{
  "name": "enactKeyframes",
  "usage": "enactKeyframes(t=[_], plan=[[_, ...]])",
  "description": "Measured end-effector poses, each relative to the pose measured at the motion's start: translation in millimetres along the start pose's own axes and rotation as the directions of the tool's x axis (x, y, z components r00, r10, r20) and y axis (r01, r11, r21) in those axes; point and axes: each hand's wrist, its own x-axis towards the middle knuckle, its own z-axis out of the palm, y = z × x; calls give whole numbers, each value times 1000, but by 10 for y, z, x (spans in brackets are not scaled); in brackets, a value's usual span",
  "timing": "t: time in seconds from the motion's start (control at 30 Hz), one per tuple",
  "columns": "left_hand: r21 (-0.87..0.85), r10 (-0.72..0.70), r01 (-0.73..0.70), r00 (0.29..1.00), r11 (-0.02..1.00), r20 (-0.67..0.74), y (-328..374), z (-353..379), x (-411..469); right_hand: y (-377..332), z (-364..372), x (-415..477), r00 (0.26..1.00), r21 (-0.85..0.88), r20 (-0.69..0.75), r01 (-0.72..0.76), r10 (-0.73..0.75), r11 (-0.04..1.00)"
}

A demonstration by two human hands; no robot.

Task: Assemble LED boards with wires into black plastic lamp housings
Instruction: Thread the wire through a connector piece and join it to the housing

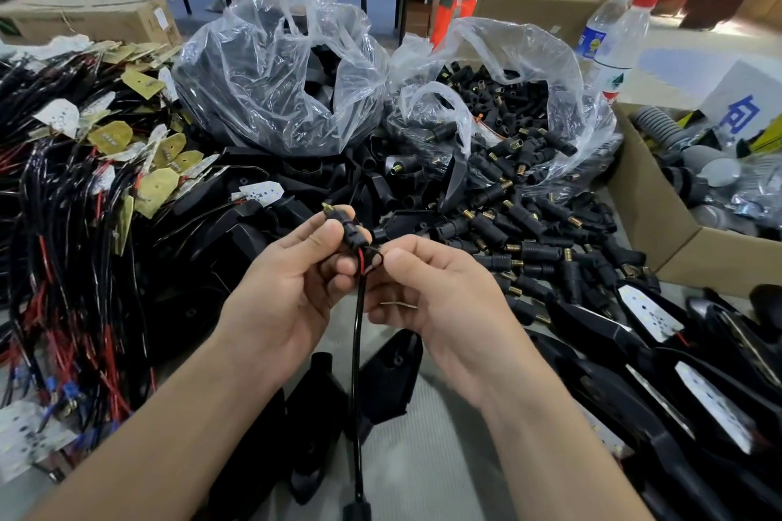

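Observation:
In the middle of the view my left hand (292,288) pinches a small black stem piece with a brass threaded tip (349,231). Red and black wires come out of its lower end, and my right hand (427,292) pinches them there. A black sheathed cable (357,351) hangs down from between my hands toward my lap. Black lamp housings (393,372) lie on the table just below my hands. Housings fitted with white LED boards (651,315) lie at the right.
A heap of wired LED boards (106,182) fills the left side. Two clear plastic bags stand behind: one of housings (271,76), one of black stem pieces (508,118) spilling onto the table. A cardboard box (660,224) and water bottles (613,38) stand at the right.

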Motion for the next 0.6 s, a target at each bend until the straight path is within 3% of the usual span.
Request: enactKeyframes(t=[0.13,0.23,0.37,0.5,0.6], plan=[[23,24,-24,999,999,34,0,-10,-5,14,4,13,998,-70,-20,58,-59,996],[123,125,-125,992,984,7,-19,0,-7,66,18,23,978,-279,-123,129,-168,952],[291,277,-242,957,926,-85,-96,26,-21,121,42,24,897,-685,-250,102,-364,722],[273,220,-173,964,946,-152,-175,49,-30,122,81,10,876,-854,-197,67,-441,516],[267,201,-167,974,949,-104,-157,42,-30,128,71,4,876,-838,-189,92,-443,539]])
